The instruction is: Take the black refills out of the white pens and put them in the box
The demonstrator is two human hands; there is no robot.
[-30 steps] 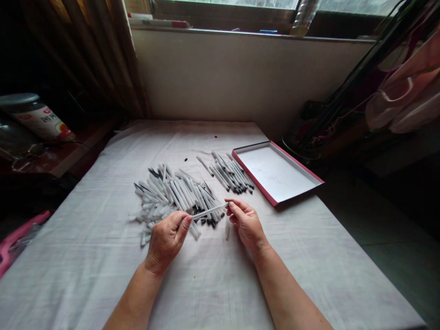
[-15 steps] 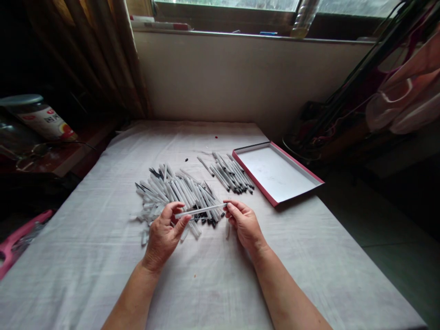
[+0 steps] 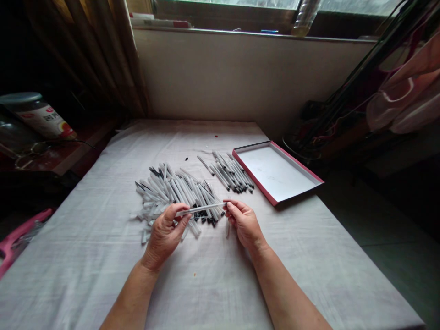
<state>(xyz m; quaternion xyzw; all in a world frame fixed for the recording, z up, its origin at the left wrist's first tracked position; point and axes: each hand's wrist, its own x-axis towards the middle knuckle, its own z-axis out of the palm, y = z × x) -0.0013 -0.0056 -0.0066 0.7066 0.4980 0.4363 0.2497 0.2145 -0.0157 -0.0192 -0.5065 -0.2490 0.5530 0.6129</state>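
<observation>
Both my hands hold one clear pen barrel (image 3: 202,209) level just above the table. My left hand (image 3: 165,237) pinches its left end between thumb and fingers. My right hand (image 3: 243,222) pinches its right end. Right behind the hands lies a big loose heap of clear pen barrels with black tips (image 3: 175,195). A smaller, tidier bunch of pens (image 3: 232,173) lies further back to the right, beside a shallow red-rimmed box lid (image 3: 311,175). One short clear piece (image 3: 227,230) lies on the cloth by my right hand.
A white cloth covers the table (image 3: 206,284). A jar with a printed label (image 3: 37,117) stands on a dark side surface at left, and something pink (image 3: 17,236) pokes out below it. Clothes and dark rods hang at right. The table's right edge drops to the floor.
My left hand has slid leftward along the barrel and opened its pinch wider, so more of the barrel shows between the hands. The right hand has stayed nearly still.
</observation>
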